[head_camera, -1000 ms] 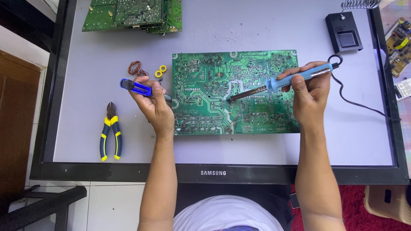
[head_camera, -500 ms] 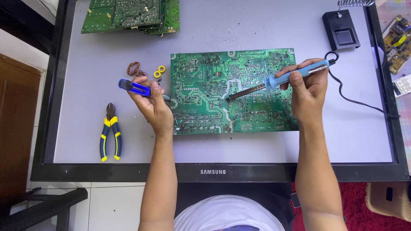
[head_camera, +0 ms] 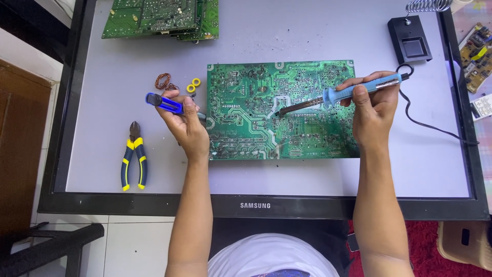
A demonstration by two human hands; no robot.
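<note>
Little had shifted since the earlier frames: both hands had kept their places over the board, the iron's tip barely moving. Farthest left, yellow-and-blue side cutters (head_camera: 134, 156) lay on the pale surface (head_camera: 287, 169), well apart from the work. Next, the left hand (head_camera: 185, 125) was closed around a blue-handled desoldering pump (head_camera: 165, 102), held at the left edge of the green circuit board (head_camera: 256, 138), near a small copper wire coil (head_camera: 163, 80) and two yellow rings (head_camera: 193, 84). That board lay flat, solder side up, at the middle of the surface; it looked stiff, light and easily scratched, best held by its bare edges. Over it, the right hand (head_camera: 373, 110) was clamped on the blue grip of a soldering iron (head_camera: 328, 100), tip touching the board near its centre; its metal shaft was likely hot, so only the handle was safe to hold. A black iron stand (head_camera: 411, 43) sat beyond.
</note>
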